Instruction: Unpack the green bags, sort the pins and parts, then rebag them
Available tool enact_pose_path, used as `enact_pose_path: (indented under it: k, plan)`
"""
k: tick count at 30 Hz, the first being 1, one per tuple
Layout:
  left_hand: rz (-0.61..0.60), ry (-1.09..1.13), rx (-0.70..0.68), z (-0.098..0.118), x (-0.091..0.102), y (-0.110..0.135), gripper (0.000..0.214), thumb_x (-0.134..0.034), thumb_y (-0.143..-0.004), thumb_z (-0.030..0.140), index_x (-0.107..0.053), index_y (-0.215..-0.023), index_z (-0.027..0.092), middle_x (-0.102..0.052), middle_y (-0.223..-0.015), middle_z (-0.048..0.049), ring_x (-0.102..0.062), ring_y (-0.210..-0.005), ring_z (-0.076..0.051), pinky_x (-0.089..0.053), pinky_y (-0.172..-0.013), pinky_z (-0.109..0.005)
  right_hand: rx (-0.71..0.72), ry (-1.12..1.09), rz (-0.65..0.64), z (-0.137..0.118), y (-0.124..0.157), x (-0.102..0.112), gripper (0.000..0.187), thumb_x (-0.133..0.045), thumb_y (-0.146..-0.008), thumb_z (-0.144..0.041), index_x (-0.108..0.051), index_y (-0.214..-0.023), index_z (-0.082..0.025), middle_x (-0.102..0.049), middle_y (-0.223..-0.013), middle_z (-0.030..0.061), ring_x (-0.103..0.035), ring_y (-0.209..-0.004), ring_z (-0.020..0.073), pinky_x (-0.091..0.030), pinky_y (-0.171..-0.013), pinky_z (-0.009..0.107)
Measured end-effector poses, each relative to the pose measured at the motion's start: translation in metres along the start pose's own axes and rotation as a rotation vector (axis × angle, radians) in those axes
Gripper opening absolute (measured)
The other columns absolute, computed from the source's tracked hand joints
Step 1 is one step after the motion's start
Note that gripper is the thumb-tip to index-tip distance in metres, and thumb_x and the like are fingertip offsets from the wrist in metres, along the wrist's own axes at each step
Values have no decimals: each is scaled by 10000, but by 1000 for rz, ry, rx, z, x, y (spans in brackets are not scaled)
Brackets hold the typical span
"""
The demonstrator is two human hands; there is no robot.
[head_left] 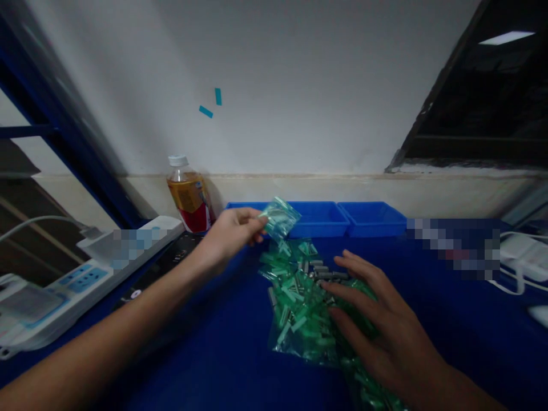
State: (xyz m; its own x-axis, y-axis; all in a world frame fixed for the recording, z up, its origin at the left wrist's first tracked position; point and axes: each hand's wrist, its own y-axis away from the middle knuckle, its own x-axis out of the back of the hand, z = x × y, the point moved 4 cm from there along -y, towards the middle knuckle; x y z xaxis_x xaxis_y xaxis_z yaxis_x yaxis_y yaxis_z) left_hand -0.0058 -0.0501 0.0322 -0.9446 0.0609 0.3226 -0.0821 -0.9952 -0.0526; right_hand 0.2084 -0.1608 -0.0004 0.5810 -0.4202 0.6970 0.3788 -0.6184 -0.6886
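Between the thumb and fingers of my left hand [235, 231] is a small clear plastic bag [280, 217] with a greenish tint, held up in front of the blue trays. Below it, a pile of green-tinted plastic bags [299, 308] with small pale green and metallic pieces lies on the blue table. My right hand [381, 314] is over the right side of this pile, fingers spread and slightly bent. Its fingertips are close to some loose grey metal cylinders [319, 269]; whether they touch is unclear. The right hand hides part of the pile.
Blue plastic trays [372, 220] stand along the wall. A drink bottle [188, 197] stands at the back left, near a white power strip [85, 279] with plugs. A flat black object [160, 265] lies beside the strip. White cables and an adapter [524, 254] are at the right.
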Motion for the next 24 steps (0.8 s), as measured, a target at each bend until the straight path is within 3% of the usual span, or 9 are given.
enact_pose_path:
  k: [2, 5, 9, 13, 16, 21, 24]
  plan:
    - [170, -110, 7, -2, 26, -27, 237, -564, -778, 197, -612, -990, 103, -591, -597, 8, -523, -513, -97, -389, -506, -198, -3, -4, -5, 0, 0, 1, 244, -554, -828, -194, -599, -1067, -215, -492, -1260, 120, -436, -1241, 270, -478, -931, 488]
    - [177, -411, 5, -8, 42, -59, 316, -548, -760, 213, -643, -1030, 79, -666, -659, -51, -596, -584, -145, -422, -538, -221, -5, -13, -13, 2, 0, 3, 235, -559, -824, -199, -592, -1056, -222, -482, -1235, 116, -437, -1224, 270, -476, -922, 489]
    - [43, -842, -43, -18, 29, -81, 290, -550, -726, 261, -712, -912, 108, -697, -663, -82, -635, -614, -198, -420, -544, -246, -37, -26, -42, 4, 1, 4, 221, -550, -829, -205, -590, -1045, -233, -472, -1213, 107, -434, -1209, 268, -473, -915, 481]
    - [-29, -935, -72, -18, 10, -91, 301, -540, -733, 267, -718, -921, 113, -712, -752, -122, -651, -695, -220, -433, -609, -260, -42, -35, -57, 4, 2, 3, 221, -545, -836, -199, -574, -1052, -234, -452, -1209, 105, -418, -1205, 262, -456, -925, 486]
    - [-68, -1007, -72, -18, 3, -94, 337, -535, -761, 370, -726, -897, 128, -712, -862, -150, -650, -787, -246, -445, -678, -281, -49, -37, -69, 7, 1, 2, 217, -538, -842, -198, -563, -1055, -234, -442, -1208, 104, -404, -1203, 258, -446, -929, 491]
    - [-109, -1143, -59, -28, 7, -93, 530, -406, -817, 562, -721, -928, 151, -702, -931, -163, -639, -877, -293, -449, -766, -341, -32, -71, -151, 9, 3, -3, 215, -521, -858, -186, -535, -1066, -241, -489, -1129, 82, -381, -1202, 239, -435, -935, 476]
    - [-149, -1170, -81, -33, 12, -94, 622, -275, -858, 582, -707, -976, 151, -696, -952, -162, -634, -888, -296, -445, -777, -355, -32, -100, -221, 9, 5, -7, 207, -515, -866, -186, -530, -1062, -249, -510, -1088, 68, -377, -1198, 232, -428, -936, 467]
